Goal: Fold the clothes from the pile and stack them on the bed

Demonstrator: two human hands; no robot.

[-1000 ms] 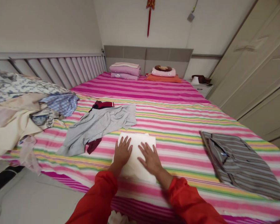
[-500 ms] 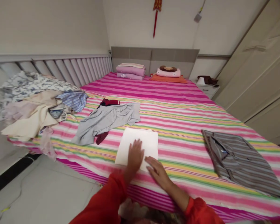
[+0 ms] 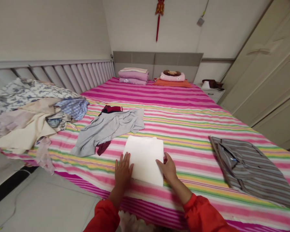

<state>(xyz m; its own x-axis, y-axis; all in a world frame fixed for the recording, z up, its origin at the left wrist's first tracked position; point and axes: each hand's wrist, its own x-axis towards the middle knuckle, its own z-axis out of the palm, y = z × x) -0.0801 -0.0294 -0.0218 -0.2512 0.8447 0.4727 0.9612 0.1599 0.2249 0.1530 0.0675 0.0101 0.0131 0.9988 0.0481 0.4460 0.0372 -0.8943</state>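
A flat, square white folded cloth (image 3: 145,159) lies near the front edge of the bed, between my two hands. Fingers stretched, my left hand (image 3: 122,170) rests at its left edge, the fingertips touching the margin and the bedsheet. At the right edge is my right hand (image 3: 169,168), its thumb over the cloth and its other fingers curved beside the border, with a gap between them. Whether any fingertips reach underneath is hidden. Just beyond the cloth, to the left, a crumpled grey garment (image 3: 111,127) lies over a dark red one (image 3: 112,109).
A heap of loose clothes (image 3: 36,112) covers the bed's left side. On the right lies a folded grey striped garment (image 3: 253,170). Folded purple bedding (image 3: 134,75) and a pink pillow (image 3: 172,76) sit by the headboard (image 3: 135,58). Wardrobe doors (image 3: 268,71) stand at right.
My left hand has moved from the top of the white cloth to its left edge. My right hand has shifted up to the right edge. The view has tilted slightly.
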